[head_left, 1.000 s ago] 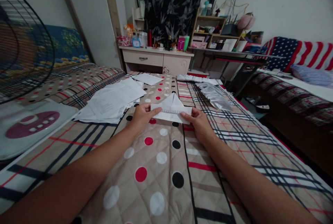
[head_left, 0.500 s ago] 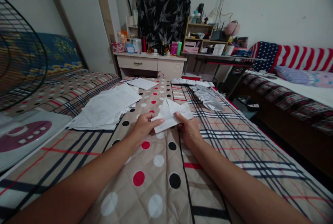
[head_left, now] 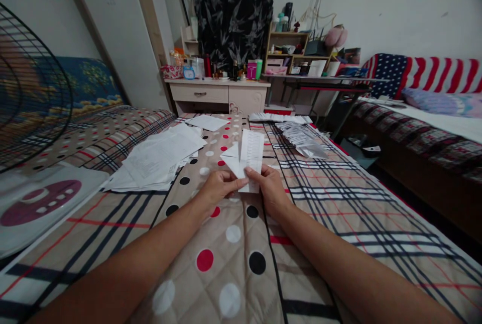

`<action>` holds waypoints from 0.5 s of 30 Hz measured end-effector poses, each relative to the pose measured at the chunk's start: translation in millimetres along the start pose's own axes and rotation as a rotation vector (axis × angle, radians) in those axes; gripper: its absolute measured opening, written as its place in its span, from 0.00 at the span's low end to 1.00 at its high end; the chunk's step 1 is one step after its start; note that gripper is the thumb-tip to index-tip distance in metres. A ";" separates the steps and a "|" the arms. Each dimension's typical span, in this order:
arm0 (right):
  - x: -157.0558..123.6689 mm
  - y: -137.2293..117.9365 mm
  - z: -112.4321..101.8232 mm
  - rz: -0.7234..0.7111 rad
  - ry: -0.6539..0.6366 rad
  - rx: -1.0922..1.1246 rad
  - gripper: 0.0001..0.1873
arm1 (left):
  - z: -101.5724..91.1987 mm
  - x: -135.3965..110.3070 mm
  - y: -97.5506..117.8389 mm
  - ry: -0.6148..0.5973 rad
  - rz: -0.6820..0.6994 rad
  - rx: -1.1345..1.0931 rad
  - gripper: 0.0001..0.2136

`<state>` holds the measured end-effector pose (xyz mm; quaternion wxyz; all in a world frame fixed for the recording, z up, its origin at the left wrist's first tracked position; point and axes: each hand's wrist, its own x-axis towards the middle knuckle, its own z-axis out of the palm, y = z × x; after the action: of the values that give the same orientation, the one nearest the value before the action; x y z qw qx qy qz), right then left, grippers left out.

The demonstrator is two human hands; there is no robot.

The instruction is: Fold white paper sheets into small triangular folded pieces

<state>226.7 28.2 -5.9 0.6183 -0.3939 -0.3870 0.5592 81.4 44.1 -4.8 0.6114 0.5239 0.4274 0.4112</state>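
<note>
A big bed cover [head_left: 188, 263] with spots and stripes was spread out in front of the person. Past its far end stood a pale dresser [head_left: 199, 94], with a black shirt [head_left: 233, 22] hanging above it. A white bag [head_left: 41, 203] with a purple patch lay at the left side. Nearer the middle was a messy pile of white sheets [head_left: 158, 158], and over on the right lay a row of folded papers [head_left: 301, 139]. The left hand [head_left: 220, 187] pinched the low left edge of a folded paper [head_left: 251, 155], its thumb on top. The right hand [head_left: 271, 191] pinched the same paper from the right, its thumb on the front and close to the other thumb. The paper stood up tall between the pile and the row, over the spots. A small pointy flap [head_left: 231, 158] stuck out on its left.
</note>
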 end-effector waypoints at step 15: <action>11.1 -23.8 -32.2 0.098 -0.063 -0.255 0.18 | -7.4 2.3 -0.4 0.139 0.021 -0.202 0.26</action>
<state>266.3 36.0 3.9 0.5228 -0.4701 -0.4545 0.5469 75.0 48.4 -6.1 0.6254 0.4344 0.4196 0.4941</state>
